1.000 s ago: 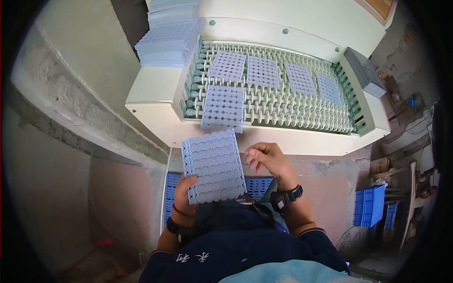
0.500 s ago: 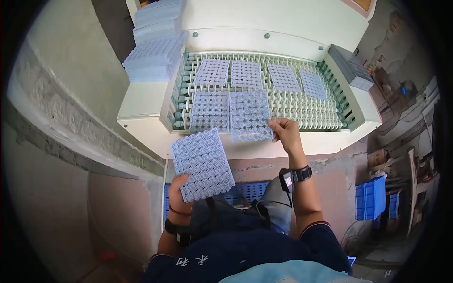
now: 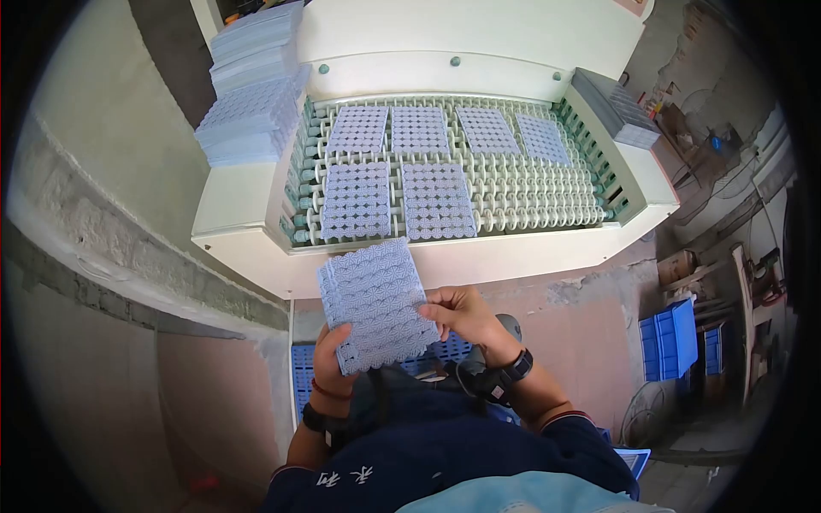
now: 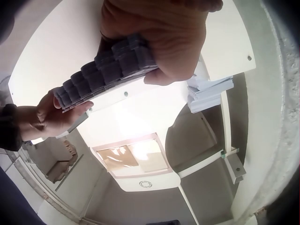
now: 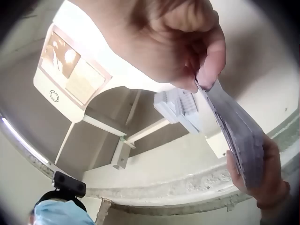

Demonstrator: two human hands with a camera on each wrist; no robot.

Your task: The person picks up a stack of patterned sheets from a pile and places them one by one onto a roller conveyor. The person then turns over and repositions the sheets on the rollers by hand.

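Stack of blue-grey patterned sheets (image 3: pixel 376 303) sat in my left hand (image 3: pixel 329 355), low in front of my chest and just short of the near edge of the machine (image 3: pixel 479 43). That hand's fingers and thumb were curled round the lower left corner, so the weight rested in my palm and the face tilted up toward me. My right hand (image 3: pixel 457 312) pinched the stack's right edge between thumb and forefinger, with the other fingers folded in. I judge that grip was for parting a sheet from the rest, since the right wrist view showed the edge splaying where I nipped it.

On the roller bed (image 3: pixel 530 192), two sheets (image 3: pixel 355 201) lay flat side by side in the near row, and four more (image 3: pixel 419 130) lay in the far row, none touching. A tall pile of sheets (image 3: pixel 248 120) stood on the machine's left shoulder, near my holding hand.

I could not tell how many sheets my pinch had caught. My own fingers covered the stack's bottom corner. A blue crate (image 3: pixel 312 376) below showed only in slivers behind my arms. The clutter far right was too small to name.
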